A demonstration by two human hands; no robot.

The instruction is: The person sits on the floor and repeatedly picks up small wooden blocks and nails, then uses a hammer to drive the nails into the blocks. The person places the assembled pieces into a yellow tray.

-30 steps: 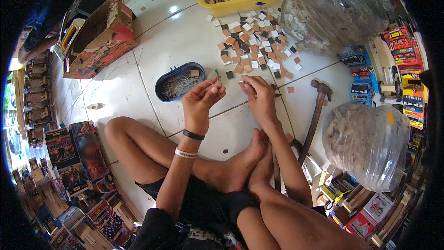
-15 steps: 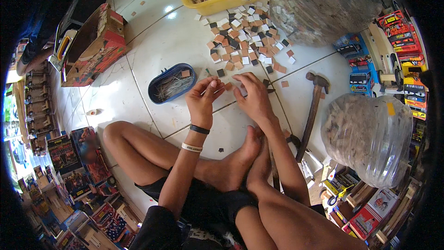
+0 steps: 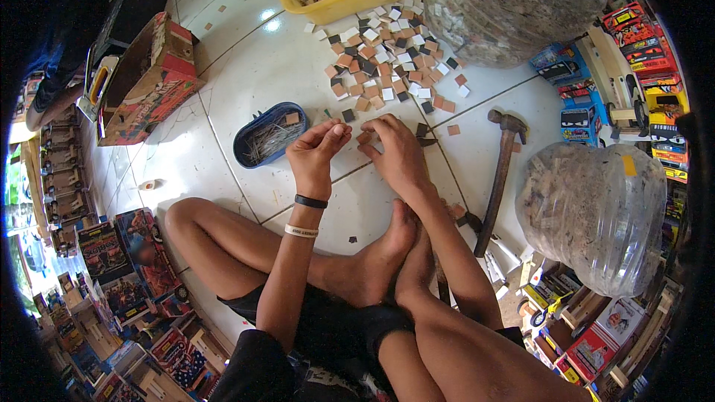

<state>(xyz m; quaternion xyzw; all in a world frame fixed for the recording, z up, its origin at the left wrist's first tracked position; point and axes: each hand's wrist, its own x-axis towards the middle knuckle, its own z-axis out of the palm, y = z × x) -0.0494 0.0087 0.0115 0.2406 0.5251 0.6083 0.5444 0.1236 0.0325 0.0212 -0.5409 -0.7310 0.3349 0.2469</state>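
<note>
My left hand (image 3: 316,156) is raised over the floor, thumb and fingertips pinched together; whatever lies between them is too small to make out. Facing it, my right hand (image 3: 398,155) has its thumb and fingers curled around a small brown square piece (image 3: 364,138). Just left of my left hand, a blue oval container (image 3: 240,150) holds many thin, silvery nail-like pins (image 3: 264,141), with a brown square (image 3: 292,118) near its edge. Beyond both hands, brown, black and white square pieces (image 3: 383,68) lie scattered on the tiles.
A yellow tub (image 3: 335,11) of similar squares stands at the far side. A hammer (image 3: 500,179) lies to the right, between two bulky clear plastic bags (image 3: 514,7) (image 3: 592,216). An open cardboard box (image 3: 153,89) stands at left. Boxes and wooden toy vehicles (image 3: 156,234) line both sides.
The view has shifted slightly, so the floor things sit a little further left and higher. Both hands stay close together, with the left still pinched and the right still around the brown square.
</note>
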